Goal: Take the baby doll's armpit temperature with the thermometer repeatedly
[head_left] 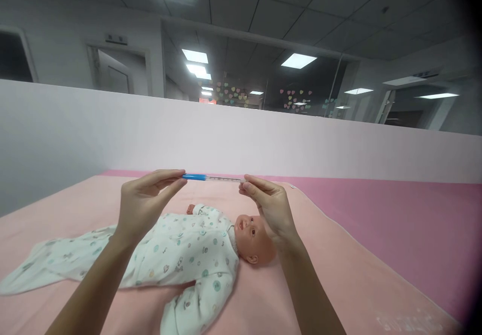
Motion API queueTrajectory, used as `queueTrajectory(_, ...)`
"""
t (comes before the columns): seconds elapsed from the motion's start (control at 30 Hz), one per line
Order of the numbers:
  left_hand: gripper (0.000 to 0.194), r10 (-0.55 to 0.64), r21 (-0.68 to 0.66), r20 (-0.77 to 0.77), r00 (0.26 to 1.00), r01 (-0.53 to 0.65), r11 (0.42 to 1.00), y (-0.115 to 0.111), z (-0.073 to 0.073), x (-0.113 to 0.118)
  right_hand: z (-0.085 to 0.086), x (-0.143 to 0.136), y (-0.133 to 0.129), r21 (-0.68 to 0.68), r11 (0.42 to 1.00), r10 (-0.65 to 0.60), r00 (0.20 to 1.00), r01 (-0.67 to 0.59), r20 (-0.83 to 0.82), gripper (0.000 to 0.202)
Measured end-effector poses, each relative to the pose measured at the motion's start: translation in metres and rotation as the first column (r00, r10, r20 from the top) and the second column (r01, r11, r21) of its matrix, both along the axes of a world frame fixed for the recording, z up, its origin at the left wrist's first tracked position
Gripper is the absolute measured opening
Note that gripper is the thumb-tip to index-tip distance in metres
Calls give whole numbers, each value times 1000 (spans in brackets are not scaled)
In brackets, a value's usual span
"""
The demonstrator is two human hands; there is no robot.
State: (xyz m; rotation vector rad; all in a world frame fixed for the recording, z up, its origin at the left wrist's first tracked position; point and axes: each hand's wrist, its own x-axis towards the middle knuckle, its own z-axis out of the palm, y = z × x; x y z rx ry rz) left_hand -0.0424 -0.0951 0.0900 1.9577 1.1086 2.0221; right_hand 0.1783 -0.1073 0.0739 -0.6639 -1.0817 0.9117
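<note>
A glass thermometer with a blue end is held level between my two hands, above the pink mat. My left hand pinches the blue end between thumb and fingers. At the clear end, my right hand has its thumb and fingertips closed on the tip. Below and behind them a baby doll lies on its back, its head to the right, partly hidden by my right hand and wrist. It wears a white sleepsuit with small green and grey prints. My left forearm crosses in front of its legs.
The doll lies on a pink mat with a darker pink surface to its right. A low white wall runs along the back. Beyond it are glass with heart stickers, a doorway and ceiling lights.
</note>
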Motion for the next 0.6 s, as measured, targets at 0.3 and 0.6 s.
queueTrajectory(0.3,21,-32,-1,-10,999,32,999,0,-1,-2,1,1,-2,10,1000,-14,1000,14,-2,30)
queueTrajectory(0.6,16,-32,90,-32,999,35,995,-2,3,-5,-1,-4,-2,-1,1000,-7,1000,7,6,31)
